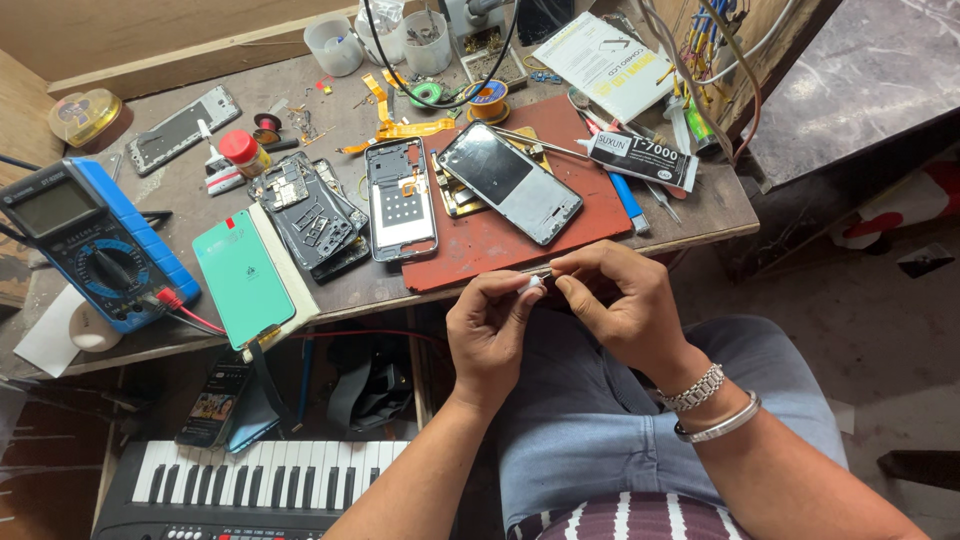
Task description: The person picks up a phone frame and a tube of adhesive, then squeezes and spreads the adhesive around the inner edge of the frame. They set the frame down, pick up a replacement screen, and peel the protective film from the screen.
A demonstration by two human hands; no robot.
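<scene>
Pinching a small white piece (531, 285), both hands' fingers (560, 287) clenched; black-and-white glue box (640, 160) beyond

Bright, even daylight, soft shadows, sharp focus, slight bending at edges.

A cluttered workbench (700, 215) carries a blue multimeter (90, 240) at its left end, beside a green phone back cover (243, 277). A red mat (520, 235) holds a phone with a dark screen (509, 182), and an opened phone frame (400, 199) lies just beside it. Below the bench edge sits a small keyboard with black and white keys (260, 480).
</scene>
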